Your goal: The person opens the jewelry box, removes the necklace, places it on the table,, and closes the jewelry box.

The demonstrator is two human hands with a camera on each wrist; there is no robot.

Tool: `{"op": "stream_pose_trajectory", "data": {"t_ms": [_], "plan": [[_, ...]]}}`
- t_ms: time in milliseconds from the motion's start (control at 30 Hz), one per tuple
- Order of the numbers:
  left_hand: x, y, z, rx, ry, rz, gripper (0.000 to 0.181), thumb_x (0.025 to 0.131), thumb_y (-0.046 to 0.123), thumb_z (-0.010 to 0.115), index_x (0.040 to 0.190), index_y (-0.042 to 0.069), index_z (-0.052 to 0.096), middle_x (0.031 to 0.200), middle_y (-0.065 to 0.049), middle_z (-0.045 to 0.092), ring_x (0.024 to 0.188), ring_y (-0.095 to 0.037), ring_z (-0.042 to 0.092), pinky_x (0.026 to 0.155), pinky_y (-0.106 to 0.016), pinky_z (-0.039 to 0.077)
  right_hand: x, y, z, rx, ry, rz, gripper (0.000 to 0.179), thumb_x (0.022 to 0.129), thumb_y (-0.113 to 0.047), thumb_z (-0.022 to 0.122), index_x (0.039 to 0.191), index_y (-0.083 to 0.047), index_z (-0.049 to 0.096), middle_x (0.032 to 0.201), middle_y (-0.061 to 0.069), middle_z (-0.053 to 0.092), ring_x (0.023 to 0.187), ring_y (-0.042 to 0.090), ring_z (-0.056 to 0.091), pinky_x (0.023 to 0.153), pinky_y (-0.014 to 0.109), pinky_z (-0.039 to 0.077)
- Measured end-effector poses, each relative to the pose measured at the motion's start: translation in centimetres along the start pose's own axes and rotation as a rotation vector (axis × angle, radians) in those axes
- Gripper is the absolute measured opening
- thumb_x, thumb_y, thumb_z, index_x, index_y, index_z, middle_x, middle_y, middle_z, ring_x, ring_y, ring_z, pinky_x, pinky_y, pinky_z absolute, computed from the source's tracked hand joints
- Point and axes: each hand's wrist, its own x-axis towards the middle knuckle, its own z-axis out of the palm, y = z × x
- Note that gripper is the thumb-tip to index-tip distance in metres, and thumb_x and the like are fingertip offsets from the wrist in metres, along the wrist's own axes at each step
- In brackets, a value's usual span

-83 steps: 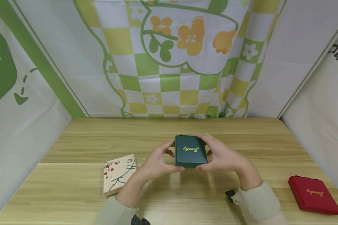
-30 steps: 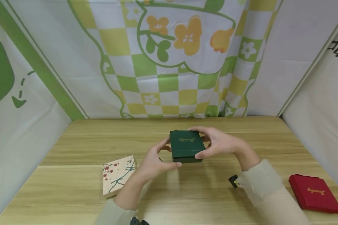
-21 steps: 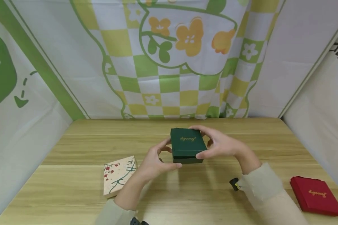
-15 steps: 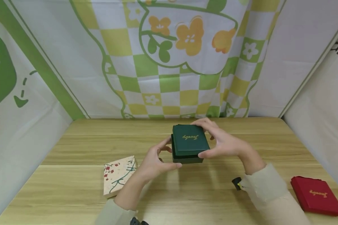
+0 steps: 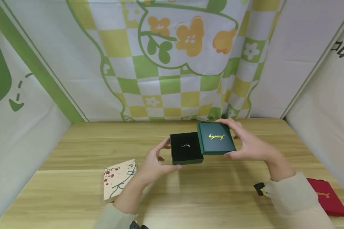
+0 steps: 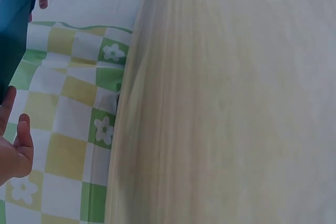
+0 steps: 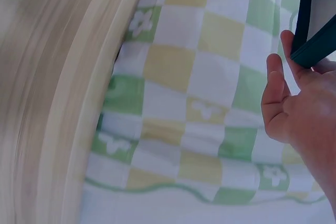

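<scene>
Head: wooden table (image 5: 212, 197), checkered cloth (image 5: 170, 71)

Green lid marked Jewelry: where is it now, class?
In the head view, the green lid is right of centre, held by the right hand, just right of the open box base in the left hand.

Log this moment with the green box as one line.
left grip: green box base; right grip: lid, off base; in base: small silvery item on black insert; on table: floral box, red box

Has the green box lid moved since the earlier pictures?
Yes: in the head view, the green lid has shifted right and up toward the table's back edge.
</scene>
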Motion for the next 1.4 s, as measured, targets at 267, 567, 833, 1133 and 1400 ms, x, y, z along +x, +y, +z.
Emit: {"op": "stream_pose_trajectory", "data": {"t_ms": [267,567,833,1133,1400], "plan": [[0.0,0.2,-0.6,0.029,-0.015,0.056,0.105,0.071,0.015,0.088,0.157,0.019,0.029,0.145,-0.006,0.047,0.128,-0.024,0.043,0.097,-0.043,0.041,-2.5,2.1,-1.0,-0.078,-0.013,0.057,0.096,0.076,-0.018,0.086,0.152,-0.019,0.027,0.14,0.007,0.043,0.12,0.012,0.038,0.089,0.049,0.042],[0.0,0.5,-1.0,0.0,-0.013,0.1,0.106,0.07,0.009,0.087,0.157,0.013,0.027,0.135,-0.011,0.053,0.127,-0.027,0.045,0.095,-0.043,0.043,-5.3,4.0,-1.2,-0.14,-0.194,0.156,0.098,0.073,-0.027,0.087,0.15,-0.016,0.026,0.137,0.017,0.041,0.118,0.031,0.043,0.09,0.057,0.045],[0.1,0.4,-1.2,-0.031,-0.012,0.163,0.107,0.071,0.005,0.085,0.158,0.014,0.024,0.131,-0.011,0.06,0.123,-0.022,0.048,0.092,-0.042,0.043,-8.1,6.0,-0.2,-0.157,-0.32,0.301,0.101,0.067,-0.033,0.089,0.148,-0.018,0.03,0.138,0.024,0.038,0.122,0.042,0.04,0.086,0.053,0.044],[-0.1,1.5,-1.5,0.094,0.048,0.364,0.098,0.068,0.005,0.088,0.15,0.026,0.039,0.121,-0.003,0.063,0.115,-0.015,0.052,0.084,-0.036,0.043,-9.6,7.0,0.7,-0.251,-0.344,0.378,0.107,0.059,-0.028,0.093,0.146,-0.018,0.031,0.14,0.022,0.042,0.124,0.046,0.035,0.084,0.057,0.042],[-0.1,1.9,-1.4,0.09,0.051,0.372,0.099,0.068,0.003,0.087,0.151,0.025,0.037,0.122,-0.005,0.062,0.116,-0.015,0.052,0.084,-0.035,0.044,-9.6,6.7,0.6,-0.348,-0.352,0.398,0.107,0.059,-0.025,0.095,0.144,-0.014,0.032,0.145,0.019,0.042,0.124,0.046,0.035,0.085,0.073,0.034]]}}
